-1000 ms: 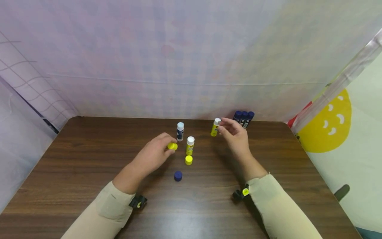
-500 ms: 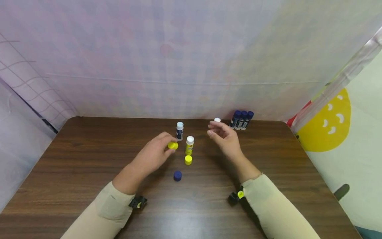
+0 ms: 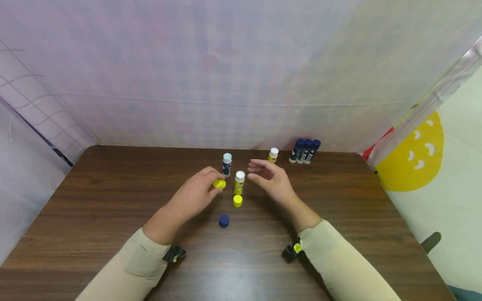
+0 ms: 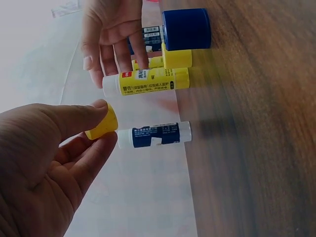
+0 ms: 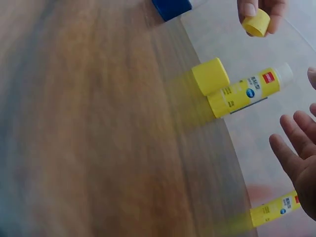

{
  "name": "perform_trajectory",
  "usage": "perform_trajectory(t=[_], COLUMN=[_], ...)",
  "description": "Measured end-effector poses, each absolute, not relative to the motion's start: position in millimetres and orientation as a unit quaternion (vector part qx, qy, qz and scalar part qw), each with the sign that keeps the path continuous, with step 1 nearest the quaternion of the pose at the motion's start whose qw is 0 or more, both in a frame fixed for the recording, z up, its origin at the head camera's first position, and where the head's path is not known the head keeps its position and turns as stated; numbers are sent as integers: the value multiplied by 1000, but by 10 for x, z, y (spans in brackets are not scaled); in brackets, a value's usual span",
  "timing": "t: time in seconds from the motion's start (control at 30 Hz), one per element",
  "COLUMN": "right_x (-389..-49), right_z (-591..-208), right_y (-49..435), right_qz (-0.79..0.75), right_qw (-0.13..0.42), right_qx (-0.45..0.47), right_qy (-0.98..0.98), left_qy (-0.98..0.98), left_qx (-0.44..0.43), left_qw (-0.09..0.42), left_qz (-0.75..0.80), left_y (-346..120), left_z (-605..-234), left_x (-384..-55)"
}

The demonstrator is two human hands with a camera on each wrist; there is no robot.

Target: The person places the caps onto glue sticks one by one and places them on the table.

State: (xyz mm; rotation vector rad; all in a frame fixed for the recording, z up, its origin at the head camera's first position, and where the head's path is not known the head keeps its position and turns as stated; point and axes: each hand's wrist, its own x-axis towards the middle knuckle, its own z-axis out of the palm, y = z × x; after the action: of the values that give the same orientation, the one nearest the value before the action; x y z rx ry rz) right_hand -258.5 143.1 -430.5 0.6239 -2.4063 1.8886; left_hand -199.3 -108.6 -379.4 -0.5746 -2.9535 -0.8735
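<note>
Item, one yellow cap (image 4: pixel 104 124): clear of the desk, pinched between thumb and fingers of my left hand (image 3: pixel 191 193), just beside the dark blue glue stick (image 3: pixel 226 165). This grasp has not altered over the last second.

Item, my right hand (image 3: pixel 272 180): released, holding nothing, fingers extended and a little bent. It has come away from the rear yellow glue stick (image 3: pixel 273 154) and now hangs near the middle yellow glue stick (image 3: pixel 239 184), apart from it. I judge that this leaves the rear stick set down and my right hand free to work beside the left.

Item, glue sticks without caps, three: the middle yellow, the rear yellow and the dark blue, all upright, white ends uppermost.

Item, second yellow cap (image 3: pixel 237 201): on the desk, just in front of the middle yellow stick; whether they touch, I cannot tell.

Item, blue cap (image 3: pixel 224 221): on the desk, nearer me.

Item, three capped blue glue sticks (image 3: pixel 305 151): a row at the back right.

Item, desk (image 3: pixel 94 205): brown wood grain, pale cloth (image 3: pixel 169 83) behind.
</note>
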Motion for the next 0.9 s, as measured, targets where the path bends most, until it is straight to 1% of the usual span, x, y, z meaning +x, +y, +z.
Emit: perform_trajectory(t=[0.27, 0.37, 0.53, 0.9], right_x=[-2564, -2558, -2555, -2580], right_z=[-4338, -4344, -4373, -4429], right_y=[1317, 1296, 1278, 1270], right_qz=[616, 610, 613, 591], right_qw=[-48, -60, -76, -88], right_qx=[216, 212, 204, 182], right_qy=[-756, -761, -759, -781], left_qy=[-943, -942, -942, -940], left_qx=[-187, -188, -193, -196], left_qw=[-1, -3, -3, -1], left_qz=[-277, -278, -276, -279], left_y=[-1093, -1089, -1085, -1072], left_z=[-3809, -3806, -3812, -3807], left_x=[-1998, -1999, -1998, -1999])
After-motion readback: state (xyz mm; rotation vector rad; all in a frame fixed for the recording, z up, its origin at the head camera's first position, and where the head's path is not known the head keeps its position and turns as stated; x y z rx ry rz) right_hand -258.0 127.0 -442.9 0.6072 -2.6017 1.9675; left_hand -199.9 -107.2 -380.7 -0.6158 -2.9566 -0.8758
